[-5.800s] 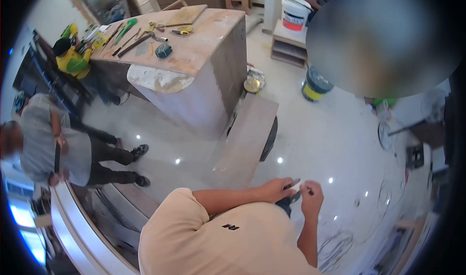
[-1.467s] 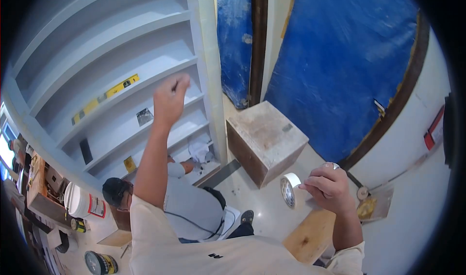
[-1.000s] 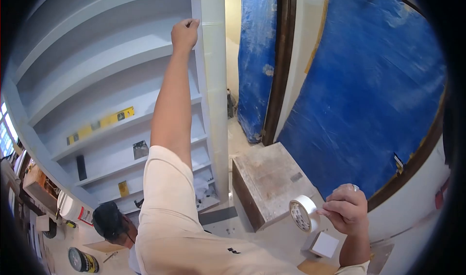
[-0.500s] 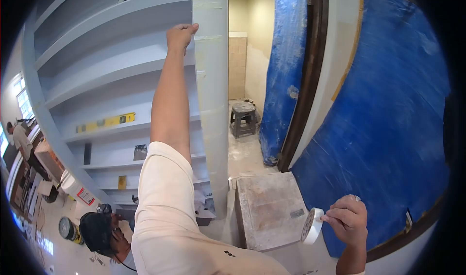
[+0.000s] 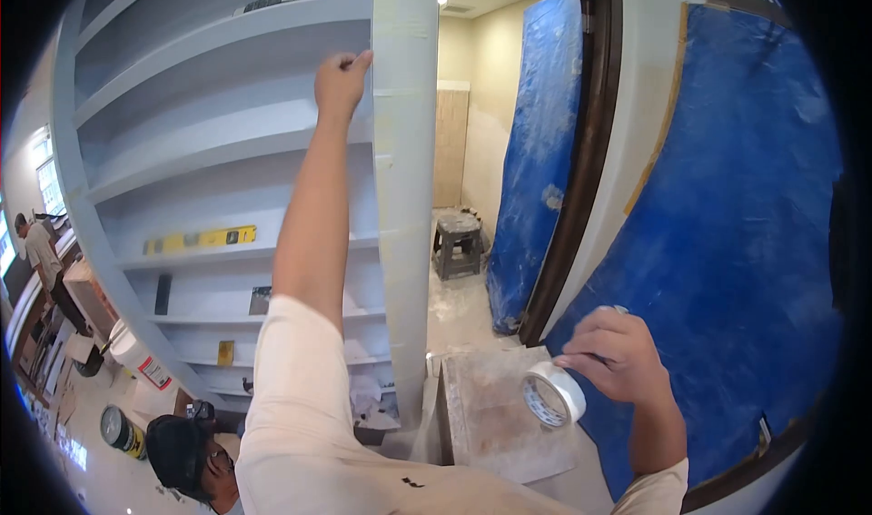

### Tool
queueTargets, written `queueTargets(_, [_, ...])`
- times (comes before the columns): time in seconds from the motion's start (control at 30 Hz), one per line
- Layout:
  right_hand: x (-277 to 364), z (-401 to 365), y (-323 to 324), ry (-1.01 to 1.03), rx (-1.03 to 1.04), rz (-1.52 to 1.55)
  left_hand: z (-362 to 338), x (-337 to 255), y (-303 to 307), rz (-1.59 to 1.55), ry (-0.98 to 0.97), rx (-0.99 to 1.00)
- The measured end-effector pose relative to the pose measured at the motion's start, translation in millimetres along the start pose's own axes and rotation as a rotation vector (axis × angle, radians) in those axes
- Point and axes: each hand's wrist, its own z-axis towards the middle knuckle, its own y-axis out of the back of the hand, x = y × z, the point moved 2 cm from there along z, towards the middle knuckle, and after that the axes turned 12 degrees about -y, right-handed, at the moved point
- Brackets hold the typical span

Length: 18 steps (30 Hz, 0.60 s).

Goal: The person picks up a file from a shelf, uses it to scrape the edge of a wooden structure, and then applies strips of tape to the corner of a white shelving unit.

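Note:
My left hand [image 5: 342, 84] is raised against the front edge of the white shelf unit [image 5: 227, 174], its fingers closed at the panel's edge; whatever they pinch is too small to make out. Lower right, my right hand [image 5: 610, 356] pinches a roll of white tape [image 5: 556, 395], which hangs from the fingertips over a dusty box [image 5: 500, 415]. Pale yellowish strips mark the vertical panel [image 5: 400, 197] beside my left hand. On a middle shelf lies a yellow spirit level [image 5: 200, 240].
A co-worker in a black cap [image 5: 182, 456] is low at the left, near my arm. Another person [image 5: 41, 252] stands far left. Buckets [image 5: 136, 351] are on the floor. Blue sheeting [image 5: 718, 224] covers the right side; a stool [image 5: 458, 242] stands beyond the doorway.
My right hand has moved left and up with the tape roll, whose open side now faces me more. My left hand stays high at the panel's edge. The view has shifted slightly.

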Motion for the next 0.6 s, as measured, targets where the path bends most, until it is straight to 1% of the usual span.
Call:
queueTargets(0.07, [10,27,-6,0.008,0.042,0.030,-44,-33,24,-0.241,0.054,-0.089])
queueTargets(0.1, [15,42,-9,0.007,0.050,0.045,-75,-51,43,-0.234,0.089,-0.008])
queueTargets(0.13, [18,57,-13,0.006,0.055,0.060,-108,-51,57,-0.269,0.109,0.102])
queueTargets(0.17, [22,73,-18,0.006,0.060,0.076,-145,-60,69,-0.457,0.033,0.097])
queueTargets(0.2, [26,91,-23,0.033,0.044,0.055,-179,-76,84,-0.478,0.021,0.141])
queueTargets(0.23, [29,110,-28,0.062,0.023,0.030,-208,-89,97,-0.563,0.099,0.245])
queueTargets(0.3, [33,148,-37,0.084,-0.001,-0.014,-242,-91,93,-0.786,-0.042,0.260])
queueTargets(0.33, [35,167,-42,0.081,-0.009,-0.032,-240,-92,88,-0.766,-0.088,0.300])
queueTargets(0.4, [38,203,-54,0.010,-0.046,0.004,-238,-92,84,-0.716,-0.171,0.378])
queueTargets(0.5, [39,245,-70,-0.057,-0.072,0.054,-223,-84,73,-0.552,-0.308,0.330])
queueTargets(0.6, [42,275,-75,-0.119,-0.082,0.050,-205,-73,57,-0.569,-0.294,0.292])
